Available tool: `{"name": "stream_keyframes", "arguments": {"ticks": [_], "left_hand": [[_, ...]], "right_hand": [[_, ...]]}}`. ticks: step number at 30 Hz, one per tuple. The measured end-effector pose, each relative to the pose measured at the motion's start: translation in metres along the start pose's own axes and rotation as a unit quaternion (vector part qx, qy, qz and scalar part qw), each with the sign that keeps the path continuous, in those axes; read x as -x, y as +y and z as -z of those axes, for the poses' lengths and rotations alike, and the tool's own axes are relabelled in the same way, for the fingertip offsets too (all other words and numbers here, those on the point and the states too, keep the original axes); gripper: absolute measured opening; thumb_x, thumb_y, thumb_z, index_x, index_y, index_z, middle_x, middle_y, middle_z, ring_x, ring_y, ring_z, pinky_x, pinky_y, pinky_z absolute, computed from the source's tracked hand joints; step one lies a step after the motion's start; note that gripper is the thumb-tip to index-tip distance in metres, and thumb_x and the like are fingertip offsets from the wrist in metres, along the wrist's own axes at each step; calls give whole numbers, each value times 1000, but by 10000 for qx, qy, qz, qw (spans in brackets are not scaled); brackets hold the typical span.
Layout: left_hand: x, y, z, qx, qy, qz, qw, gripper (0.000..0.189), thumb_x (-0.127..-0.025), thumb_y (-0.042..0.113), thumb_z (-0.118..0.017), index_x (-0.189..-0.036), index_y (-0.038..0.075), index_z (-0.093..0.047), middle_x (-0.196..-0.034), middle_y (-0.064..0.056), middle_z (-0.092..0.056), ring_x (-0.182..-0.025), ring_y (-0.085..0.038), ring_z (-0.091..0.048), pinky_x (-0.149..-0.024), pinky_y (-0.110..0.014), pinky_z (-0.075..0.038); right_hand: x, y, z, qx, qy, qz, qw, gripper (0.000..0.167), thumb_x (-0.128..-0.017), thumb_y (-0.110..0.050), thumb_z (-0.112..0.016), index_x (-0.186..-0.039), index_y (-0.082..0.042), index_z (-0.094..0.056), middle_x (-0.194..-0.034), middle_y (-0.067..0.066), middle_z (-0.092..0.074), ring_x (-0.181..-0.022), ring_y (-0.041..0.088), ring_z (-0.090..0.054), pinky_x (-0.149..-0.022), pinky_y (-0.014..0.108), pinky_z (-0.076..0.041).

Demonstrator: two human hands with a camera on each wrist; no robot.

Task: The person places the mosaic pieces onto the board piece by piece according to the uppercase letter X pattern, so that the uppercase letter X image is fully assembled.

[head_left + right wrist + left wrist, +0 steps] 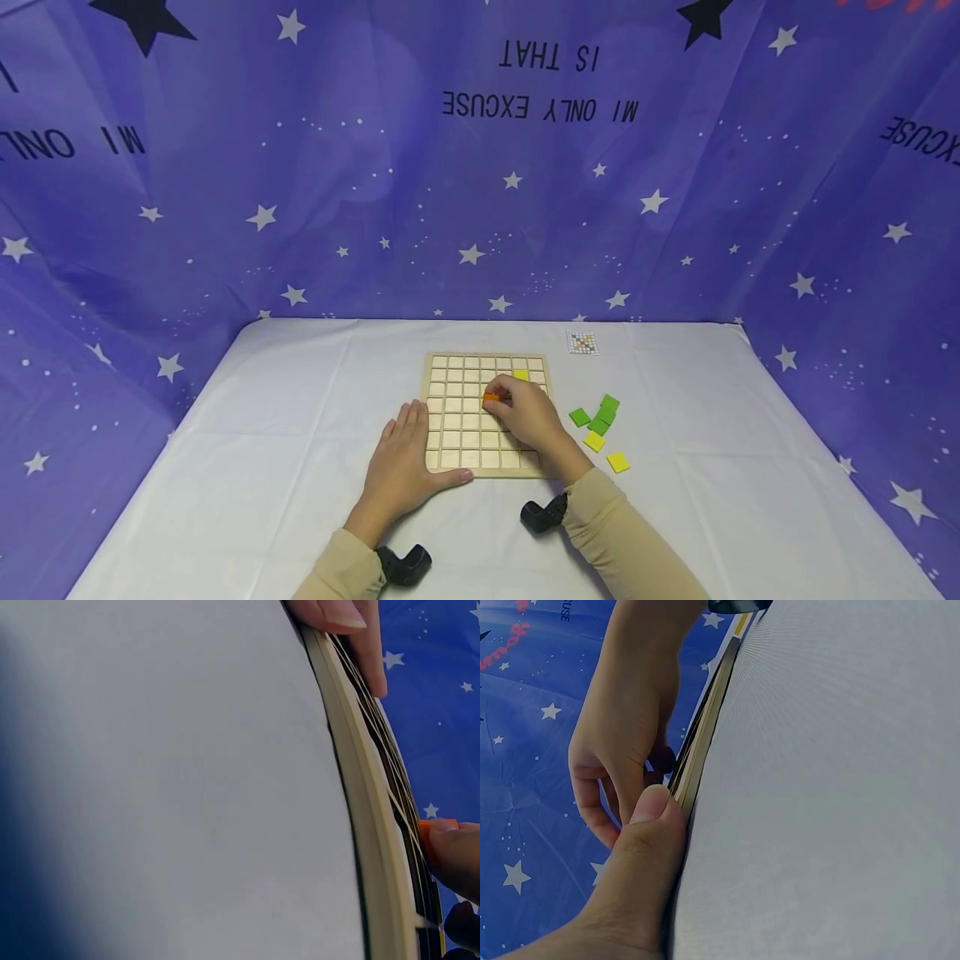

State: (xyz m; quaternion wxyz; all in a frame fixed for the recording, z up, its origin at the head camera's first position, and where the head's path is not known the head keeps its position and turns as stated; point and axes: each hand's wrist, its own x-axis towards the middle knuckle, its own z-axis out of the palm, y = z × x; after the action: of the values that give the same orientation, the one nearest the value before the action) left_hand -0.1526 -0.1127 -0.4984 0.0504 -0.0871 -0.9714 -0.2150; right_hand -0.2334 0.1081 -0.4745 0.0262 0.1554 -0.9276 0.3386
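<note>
A wooden grid board (470, 458) lies on the white-covered table. My right hand (531, 414) is over its middle and pinches an orange tile (491, 398) between thumb and fingertips. In the right wrist view, the orange tile (427, 838) stands on edge, low against the board's dividers. One yellow tile (521, 375) sits in a cell near the board's back right corner. My left hand (405, 462) rests at the front left corner, straight fingers along the left side and thumb against the front rim. The left wrist view shows that thumb (646, 832) close to the frame.
Several green tiles (609, 403) and two loose yellow tiles (618, 462) lie to the board's right. Behind them is a small card (582, 342) printed with a coloured grid. A purple star-patterned curtain (420, 208) hangs behind and beside the table.
</note>
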Motion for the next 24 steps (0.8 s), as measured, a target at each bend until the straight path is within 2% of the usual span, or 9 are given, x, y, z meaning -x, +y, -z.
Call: {"name": "stream_keyframes", "arguments": {"ticks": [6,12,18,24], "left_hand": [[1,1,3,14,-8,-12,10000,137,-64,88,-62,-155,-6,-22,-163,-21,-24,-153,-36,-20,-124,-52,-21],[1,1,3,-16,19,-32,10000,135,-64,88,-63,-154,-6,-23,-162,-21,-26,-153,-36,-21,-124,-52,-22],[1,1,2,-28,43,-42,10000,135,-65,87,-63,-154,-6,-23,-162,-22,-26,-152,-36,-21,-124,-52,-22],[1,1,1,-4,35,-29,10000,135,-65,87,-63,-155,-5,-23,-162,-21,-26,-153,-37,-21,-124,-53,-22]], "right_hand": [[0,-2,-2,57,104,76,9999,12,-89,-28,-75,-99,-26,-71,-97,-10,-71,-92,9,-67,-86,37,-55],[2,-4,-1,285,167,139,9994,19,-88,-29,-77,-105,-21,-75,-108,-7,-67,-102,15,-66,-89,38,-55],[5,-6,2,524,86,242,9983,24,-89,-31,-75,-110,-20,-76,-106,-8,-62,-98,14,-63,-82,33,-54],[7,-7,2,539,23,222,9983,24,-90,-28,-74,-111,-17,-77,-108,-6,-64,-101,17,-65,-86,37,-55]]}}
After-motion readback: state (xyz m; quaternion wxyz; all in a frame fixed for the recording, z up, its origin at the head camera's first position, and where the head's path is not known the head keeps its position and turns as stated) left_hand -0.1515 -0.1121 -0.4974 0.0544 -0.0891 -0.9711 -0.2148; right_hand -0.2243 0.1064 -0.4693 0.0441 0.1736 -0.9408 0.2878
